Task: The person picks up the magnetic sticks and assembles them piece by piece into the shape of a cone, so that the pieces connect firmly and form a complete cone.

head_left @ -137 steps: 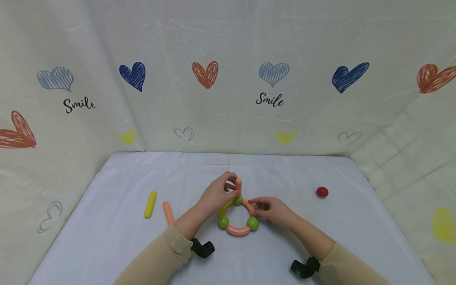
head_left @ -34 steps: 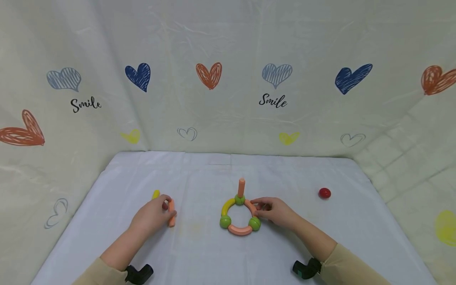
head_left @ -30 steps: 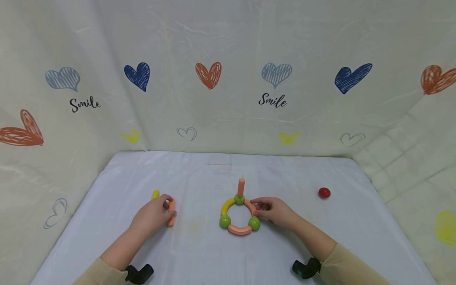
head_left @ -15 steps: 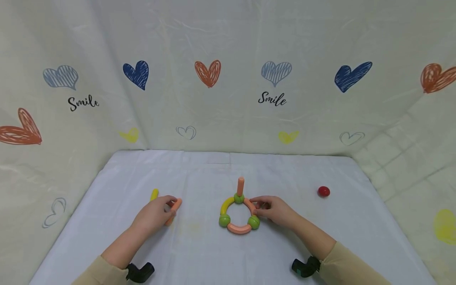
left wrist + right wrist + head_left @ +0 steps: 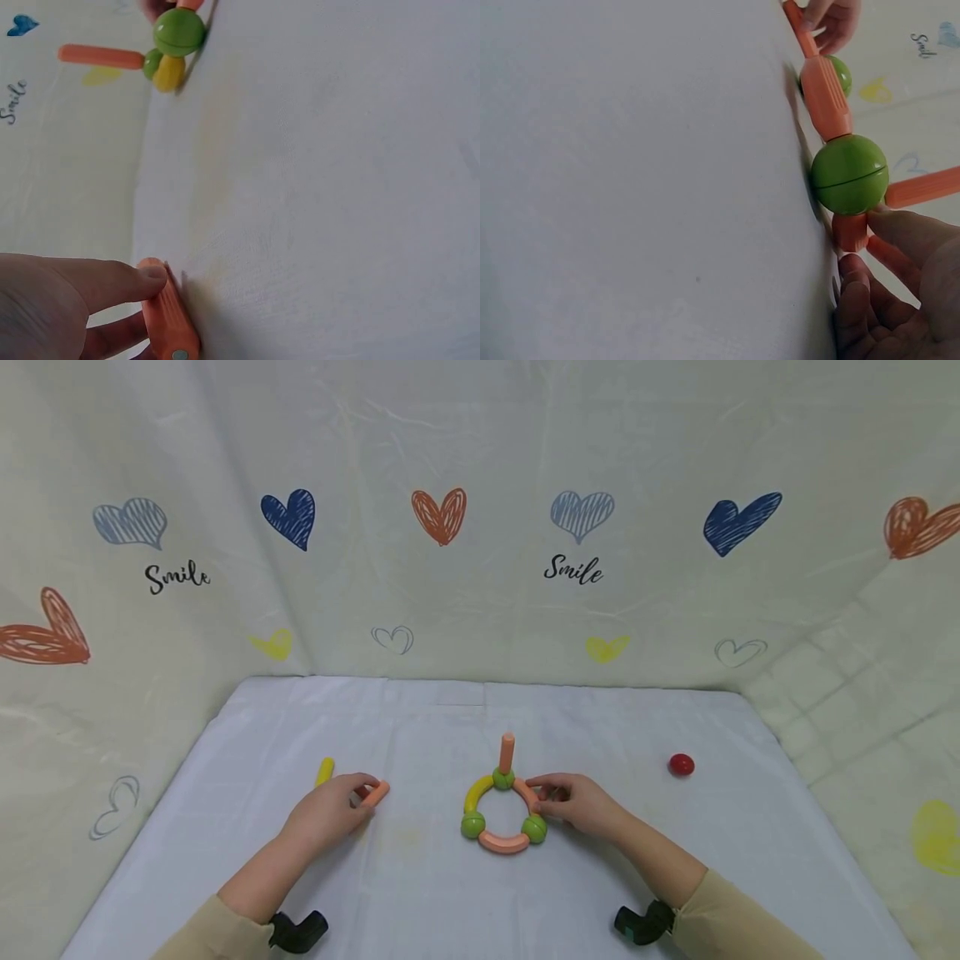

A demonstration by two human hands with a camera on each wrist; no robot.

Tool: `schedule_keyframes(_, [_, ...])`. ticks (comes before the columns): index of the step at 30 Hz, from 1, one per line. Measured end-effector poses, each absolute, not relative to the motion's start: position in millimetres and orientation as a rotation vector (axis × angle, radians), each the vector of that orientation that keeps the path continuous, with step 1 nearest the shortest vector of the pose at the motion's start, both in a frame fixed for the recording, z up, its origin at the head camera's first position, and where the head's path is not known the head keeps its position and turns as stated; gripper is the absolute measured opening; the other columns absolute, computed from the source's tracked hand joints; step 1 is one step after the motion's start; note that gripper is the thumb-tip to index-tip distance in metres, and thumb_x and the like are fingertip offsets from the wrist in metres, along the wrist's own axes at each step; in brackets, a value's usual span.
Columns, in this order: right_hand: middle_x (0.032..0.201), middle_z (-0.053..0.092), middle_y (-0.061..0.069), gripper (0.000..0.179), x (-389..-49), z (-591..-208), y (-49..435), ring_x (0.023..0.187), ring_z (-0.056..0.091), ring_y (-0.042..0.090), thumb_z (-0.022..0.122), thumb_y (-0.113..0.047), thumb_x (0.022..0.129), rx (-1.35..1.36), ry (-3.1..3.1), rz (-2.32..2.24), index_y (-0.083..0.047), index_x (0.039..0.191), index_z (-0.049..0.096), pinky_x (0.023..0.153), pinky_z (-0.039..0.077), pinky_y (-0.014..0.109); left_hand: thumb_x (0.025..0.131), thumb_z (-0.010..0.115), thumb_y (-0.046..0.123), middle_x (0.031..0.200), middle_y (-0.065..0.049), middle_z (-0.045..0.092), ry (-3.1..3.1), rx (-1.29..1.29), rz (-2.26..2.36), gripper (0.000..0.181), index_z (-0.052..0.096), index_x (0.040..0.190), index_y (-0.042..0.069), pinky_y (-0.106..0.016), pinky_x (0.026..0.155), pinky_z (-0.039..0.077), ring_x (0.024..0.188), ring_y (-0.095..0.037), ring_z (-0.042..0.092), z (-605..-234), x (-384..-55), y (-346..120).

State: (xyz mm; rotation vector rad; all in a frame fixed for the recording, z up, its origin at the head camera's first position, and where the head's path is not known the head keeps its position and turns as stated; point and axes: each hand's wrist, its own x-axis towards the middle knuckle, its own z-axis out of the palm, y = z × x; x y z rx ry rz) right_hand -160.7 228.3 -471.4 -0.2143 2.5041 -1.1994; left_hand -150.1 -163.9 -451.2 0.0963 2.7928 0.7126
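The left hand (image 5: 327, 810) pinches an orange stick (image 5: 376, 794) between thumb and fingers, its far end pointing away and to the right; whether the stick touches the cloth cannot be told. The right hand (image 5: 581, 806) pinches the curved orange piece (image 5: 523, 791) on the right side of a ring that lies at the middle of the table. Three green balls (image 5: 472, 824) join the ring's curved parts, one of them yellow (image 5: 477, 793), and an orange peg (image 5: 507, 753) stands upright on the farthest ball.

A white cloth (image 5: 420, 893) covers the table, lightly creased, with faint yellowish marks (image 5: 408, 837) between the left hand and the ring. A yellow stick (image 5: 325, 770), partly hidden, lies just beyond the left hand. A red ball (image 5: 681, 765) sits well apart, toward the far right.

Pale sheeting (image 5: 495, 610) rises behind the table and along both sides. It carries scribbled hearts in light blue, dark blue, orange-red and yellow, some thin outlined ones, and "Smile" twice in black script. On the right side, faint grid-like fold lines (image 5: 843, 672) cross it. Beige sleeves (image 5: 738, 918) and black wrist devices (image 5: 298, 933) show along the near edge.
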Motion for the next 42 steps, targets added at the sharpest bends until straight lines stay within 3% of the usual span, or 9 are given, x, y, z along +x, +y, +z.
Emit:
schedule_keyframes(10, [0.091,0.060,-0.001,0.037,-160,-471,229,0.078,0.052,0.018,0.077,-0.020,0.087,-0.236,2.507,-1.199,-0.014,0.124,0.070,0.060,0.046,0.027,0.088,0.075,0.019,0.090,0.009,0.065,2.818,0.122,0.705,0.037,0.068,0.124,0.025,-0.035,0.068,0.048,0.078,-0.010,0.058,-450,-151,-160])
schedule_keyframes(17, [0.091,0.060,-0.001,0.037,-160,-470,228,0.077,0.052,0.018,0.077,-0.020,0.088,-0.224,2.499,-1.198,-0.014,0.124,0.070,0.059,0.046,0.027,0.093,0.067,0.046,0.094,0.012,0.067,2.897,0.118,0.770,0.032,0.071,0.120,0.031,-0.033,0.067,0.047,0.080,-0.010,0.058,-448,-156,-156])
schedule_keyframes(20, [0.091,0.060,-0.001,0.037,-160,-470,228,0.077,0.052,0.018,0.077,-0.021,0.088,-0.226,2.498,-1.202,-0.015,0.124,0.070,0.059,0.046,0.027,0.092,0.067,0.049,0.095,0.012,0.067,2.921,0.137,0.773,0.033,0.071,0.120,0.031,-0.033,0.068,0.048,0.081,-0.010,0.059,-446,-158,-153])
schedule_keyframes(30, [0.092,0.060,0.000,0.038,-159,-470,229,0.076,0.052,0.018,0.077,-0.021,0.088,-0.217,2.491,-1.212,-0.014,0.124,0.069,0.058,0.046,0.027,0.092,0.070,0.040,0.113,0.010,0.069,2.973,0.245,0.789,0.032,0.069,0.123,0.030,-0.036,0.076,0.052,0.091,-0.012,0.063,-440,-156,-136])
schedule_keyframes(34, [0.093,0.060,0.000,0.038,-159,-471,229,0.077,0.052,0.018,0.077,-0.020,0.087,-0.201,2.492,-1.218,-0.015,0.124,0.070,0.058,0.045,0.027,0.091,0.071,0.040,0.113,0.013,0.068,2.970,0.260,0.836,0.033,0.068,0.123,0.031,-0.036,0.080,0.052,0.093,-0.010,0.064,-439,-153,-127])
schedule_keyframes(42, [0.092,0.059,0.000,0.037,-160,-471,228,0.076,0.052,0.019,0.077,-0.019,0.087,-0.174,2.487,-1.216,-0.016,0.123,0.070,0.057,0.044,0.028,0.089,0.076,0.023,0.112,0.012,0.066,2.878,0.297,1.032,0.039,0.064,0.126,0.028,-0.038,0.084,0.053,0.098,-0.015,0.065,-433,-146,-105])
